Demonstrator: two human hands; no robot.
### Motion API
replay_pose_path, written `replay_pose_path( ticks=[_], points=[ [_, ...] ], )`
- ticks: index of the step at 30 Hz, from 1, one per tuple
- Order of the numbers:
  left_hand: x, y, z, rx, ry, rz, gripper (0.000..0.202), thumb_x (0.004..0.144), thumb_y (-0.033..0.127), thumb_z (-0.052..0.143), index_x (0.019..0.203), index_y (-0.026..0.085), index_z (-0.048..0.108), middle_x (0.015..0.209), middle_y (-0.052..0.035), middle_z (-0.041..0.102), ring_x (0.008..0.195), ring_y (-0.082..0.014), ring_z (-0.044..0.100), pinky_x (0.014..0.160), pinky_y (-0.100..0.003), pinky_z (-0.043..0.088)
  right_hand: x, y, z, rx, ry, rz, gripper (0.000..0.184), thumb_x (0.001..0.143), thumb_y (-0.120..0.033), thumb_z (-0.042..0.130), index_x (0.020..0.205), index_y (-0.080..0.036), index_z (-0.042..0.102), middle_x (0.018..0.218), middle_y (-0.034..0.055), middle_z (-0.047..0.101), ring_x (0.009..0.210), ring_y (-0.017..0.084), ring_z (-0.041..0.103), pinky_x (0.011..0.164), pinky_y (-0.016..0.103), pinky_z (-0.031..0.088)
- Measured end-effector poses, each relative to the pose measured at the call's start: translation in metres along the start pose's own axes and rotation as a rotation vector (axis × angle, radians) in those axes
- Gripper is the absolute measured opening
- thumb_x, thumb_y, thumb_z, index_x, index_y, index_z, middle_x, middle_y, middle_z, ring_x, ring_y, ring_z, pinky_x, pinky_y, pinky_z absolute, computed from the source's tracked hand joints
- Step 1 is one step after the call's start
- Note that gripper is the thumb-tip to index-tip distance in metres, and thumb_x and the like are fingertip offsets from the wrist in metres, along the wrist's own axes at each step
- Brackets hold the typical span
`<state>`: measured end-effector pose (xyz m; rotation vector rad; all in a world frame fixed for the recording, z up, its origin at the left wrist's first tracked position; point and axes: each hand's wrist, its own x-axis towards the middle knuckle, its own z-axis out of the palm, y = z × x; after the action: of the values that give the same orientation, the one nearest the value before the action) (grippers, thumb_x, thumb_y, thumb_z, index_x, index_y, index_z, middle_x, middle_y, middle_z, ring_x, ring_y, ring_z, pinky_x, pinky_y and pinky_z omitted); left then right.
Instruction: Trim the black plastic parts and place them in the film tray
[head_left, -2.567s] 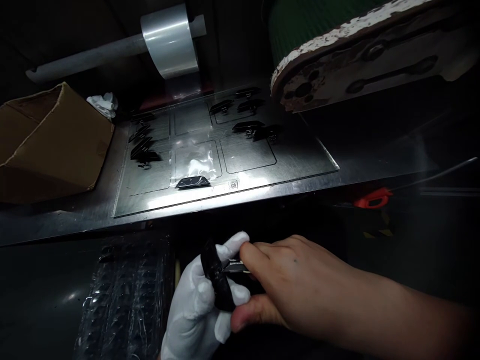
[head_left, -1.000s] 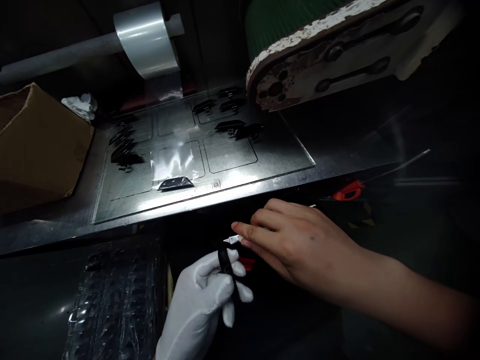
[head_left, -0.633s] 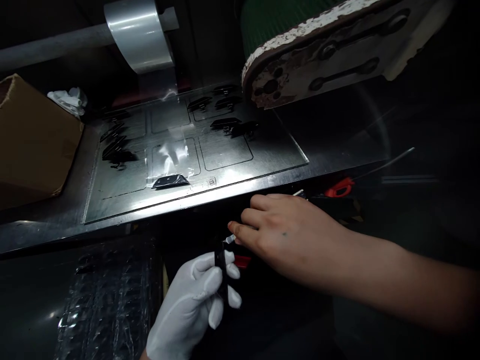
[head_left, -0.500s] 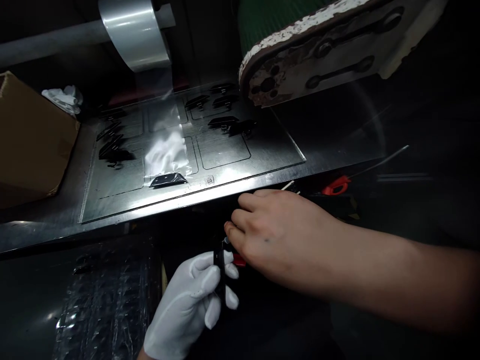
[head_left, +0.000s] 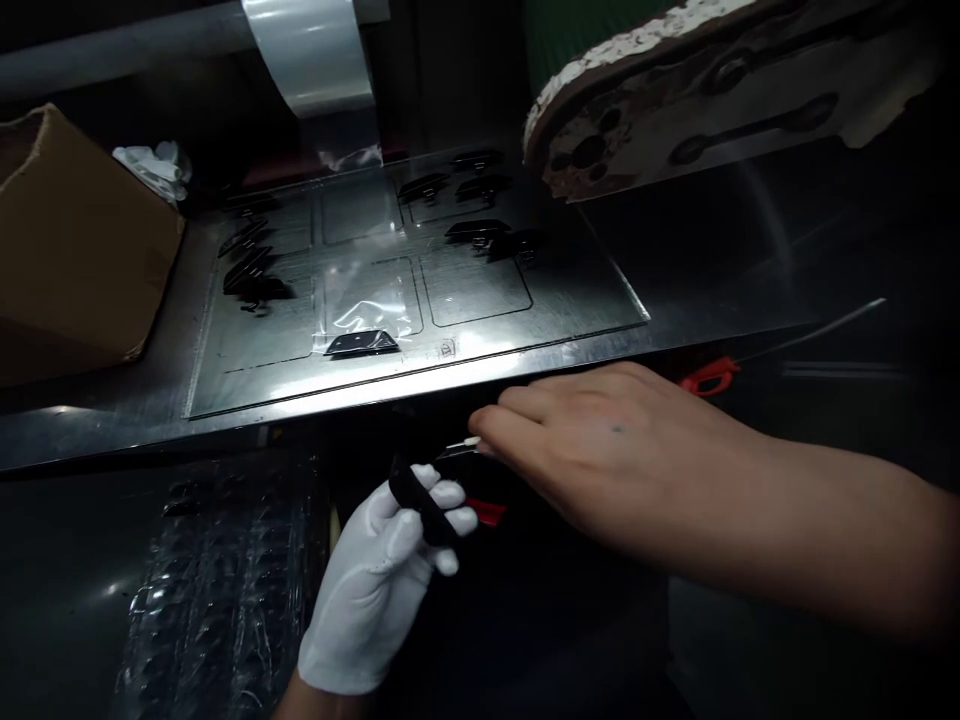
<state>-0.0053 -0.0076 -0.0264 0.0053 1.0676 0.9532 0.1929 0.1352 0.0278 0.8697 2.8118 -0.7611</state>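
Your gloved left hand grips a black clip; your right hand pinches a thin metal strip, which may slip below the bench edge.

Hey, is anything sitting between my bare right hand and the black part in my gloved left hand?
Nothing visible does. The right hand holds a thin tool just above the black part pinched in the left hand.

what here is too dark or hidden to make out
- Head view: the thin tool in the right hand; its fingers cover all but the pale tip.
- The black part in the gloved left hand: too dark for detail.
- Red item: mostly hidden behind both hands.
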Motion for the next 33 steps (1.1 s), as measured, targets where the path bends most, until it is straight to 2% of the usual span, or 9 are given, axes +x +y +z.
replay_pose_path(
  ticks=[2, 4, 7, 18, 24, 27, 33],
  points=[
    [0.0, -0.001, -0.001, -0.082, 0.028, 0.054, 0.023, 0.092, 0.027, 0.071, 0.115, 0.026, 0.071, 0.112, -0.0046, 0.076, 0.106, -0.0223, 0.073, 0.083, -0.027, 0.061, -0.008, 0.003, 0.009, 0.104, 0.022, 0.016, 0.012, 0.1, -0.021, 0.054, 0.103, -0.022, 0.065, 0.083, -0.0011, 0.067, 0.063, 0.016, 0.057, 0.055, 0.031, 0.031],
    [0.001, -0.002, 0.0, -0.122, 0.033, 0.122, 0.022, 0.092, 0.026, 0.071, 0.114, 0.025, 0.072, 0.114, -0.0047, 0.077, 0.11, -0.0223, 0.072, 0.096, -0.033, 0.059, -0.013, 0.001, 0.018, 0.195, 0.01, 0.004, 0.019, 0.105, -0.028, 0.047, 0.111, -0.024, 0.065, 0.088, -0.0016, 0.067, 0.067, 0.016, 0.06, 0.057, 0.03, 0.036],
    [0.002, -0.001, 0.002, -0.141, 0.036, 0.19, 0.022, 0.091, 0.026, 0.072, 0.113, 0.023, 0.072, 0.112, -0.0046, 0.079, 0.111, -0.0214, 0.072, 0.106, -0.037, 0.055, -0.014, -0.005, 0.026, 0.215, -0.029, -0.003, 0.023, 0.107, -0.031, 0.044, 0.11, -0.025, 0.066, 0.084, -0.0024, 0.065, 0.066, 0.015, 0.06, 0.057, 0.03, 0.037],
    [-0.002, 0.001, 0.009, -0.087, 0.107, 0.175, 0.019, 0.093, 0.024, 0.07, 0.112, 0.023, 0.073, 0.112, -0.0048, 0.078, 0.107, -0.0205, 0.073, 0.1, -0.034, 0.059, -0.015, -0.009, 0.031, 0.099, -0.054, -0.048, 0.015, 0.099, -0.022, 0.058, 0.11, -0.023, 0.068, 0.083, -0.0031, 0.064, 0.066, 0.016, 0.061, 0.052, 0.032, 0.03],
    [-0.003, -0.001, 0.011, -0.057, 0.144, 0.173, 0.018, 0.093, 0.024, 0.07, 0.111, 0.024, 0.072, 0.111, -0.0041, 0.077, 0.106, -0.0196, 0.074, 0.095, -0.031, 0.061, -0.02, -0.011, 0.033, 0.026, -0.069, -0.094, 0.031, 0.091, -0.014, 0.064, 0.121, -0.019, 0.066, 0.088, -0.0015, 0.066, 0.072, 0.019, 0.062, 0.053, 0.034, 0.029],
    [-0.003, -0.001, 0.011, -0.048, 0.152, 0.181, 0.019, 0.092, 0.025, 0.071, 0.111, 0.025, 0.072, 0.111, -0.0039, 0.077, 0.106, -0.0195, 0.074, 0.095, -0.031, 0.061, -0.022, -0.013, 0.032, 0.017, -0.059, -0.079, 0.034, 0.091, -0.016, 0.065, 0.124, -0.019, 0.065, 0.089, -0.0014, 0.067, 0.07, 0.018, 0.062, 0.054, 0.034, 0.031],
    [-0.002, -0.006, 0.015, 0.015, 0.17, 0.337, 0.019, 0.09, 0.022, 0.074, 0.109, 0.024, 0.073, 0.108, -0.0026, 0.077, 0.108, -0.0194, 0.072, 0.1, -0.033, 0.059, -0.023, -0.018, 0.031, 0.008, -0.038, -0.017, 0.036, 0.096, -0.018, 0.06, 0.131, -0.016, 0.063, 0.089, -0.0009, 0.068, 0.069, 0.018, 0.065, 0.052, 0.034, 0.034]
  ],
)
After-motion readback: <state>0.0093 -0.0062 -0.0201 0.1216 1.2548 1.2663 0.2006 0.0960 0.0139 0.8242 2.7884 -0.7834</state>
